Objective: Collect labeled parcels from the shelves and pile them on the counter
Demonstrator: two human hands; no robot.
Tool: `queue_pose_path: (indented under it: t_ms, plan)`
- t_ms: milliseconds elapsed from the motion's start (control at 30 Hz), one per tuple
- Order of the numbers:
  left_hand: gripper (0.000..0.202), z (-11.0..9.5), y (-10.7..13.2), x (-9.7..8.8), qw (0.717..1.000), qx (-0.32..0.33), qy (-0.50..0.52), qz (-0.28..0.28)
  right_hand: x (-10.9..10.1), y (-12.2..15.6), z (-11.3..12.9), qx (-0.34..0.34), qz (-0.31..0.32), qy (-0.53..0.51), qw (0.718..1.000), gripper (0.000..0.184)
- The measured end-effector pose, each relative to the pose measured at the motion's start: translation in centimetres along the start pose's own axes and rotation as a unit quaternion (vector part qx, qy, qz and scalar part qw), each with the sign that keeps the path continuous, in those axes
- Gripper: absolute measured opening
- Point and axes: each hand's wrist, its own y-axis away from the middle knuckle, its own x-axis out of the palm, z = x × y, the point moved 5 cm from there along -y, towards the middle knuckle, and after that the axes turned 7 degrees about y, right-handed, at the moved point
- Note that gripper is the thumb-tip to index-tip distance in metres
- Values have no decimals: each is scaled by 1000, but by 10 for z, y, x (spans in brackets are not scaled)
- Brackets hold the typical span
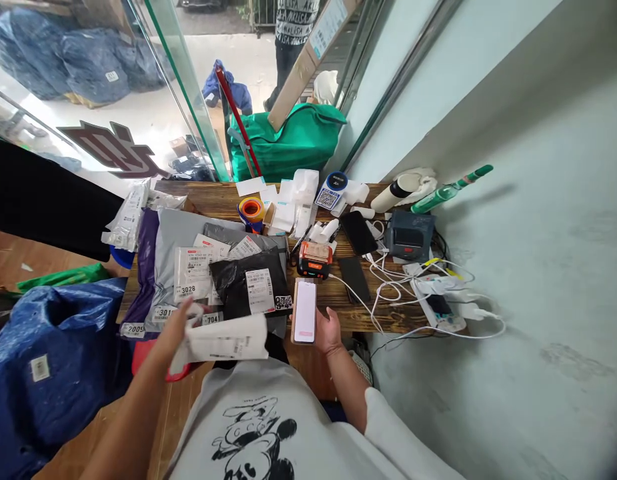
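My left hand (pixel 181 327) is closed on a white mailing parcel (pixel 226 339) with printed labels, held low over the table's front edge; the fingers are partly hidden and slightly blurred. In my right hand (pixel 329 332) is a smartphone (pixel 305 312), its lit screen mostly white and facing up. Just beyond the phone sits a small orange and black label printer (pixel 314 259). A black parcel (pixel 233 283) with a white label lies on the pile between my hands. Beside it are a white parcel marked 3028 (pixel 188 270) and a large grey one (pixel 163 267).
A tape roll (pixel 251 209), loose papers, a dark phone (pixel 358 232), tangled white cables (pixel 388 287) and a power strip (pixel 438 303) crowd the wooden table (pixel 218 197). A wall (pixel 513 267) bounds the right. Blue sacks (pixel 53 347) stand at the left; a person (pixel 288 40) is outside.
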Motion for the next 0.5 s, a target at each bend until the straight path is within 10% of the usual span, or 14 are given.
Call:
queue_pose_path:
  t_ms: [200, 500]
  plan:
    - [33, -16, -46, 58, 974, -23, -219, 41, 4, -12, -2, -31, -6, -6, 1000, 53]
    - [32, -21, -29, 47, 959, 0, -282, 41, 10, 0, -9, -58, 3, 2, 998, 47]
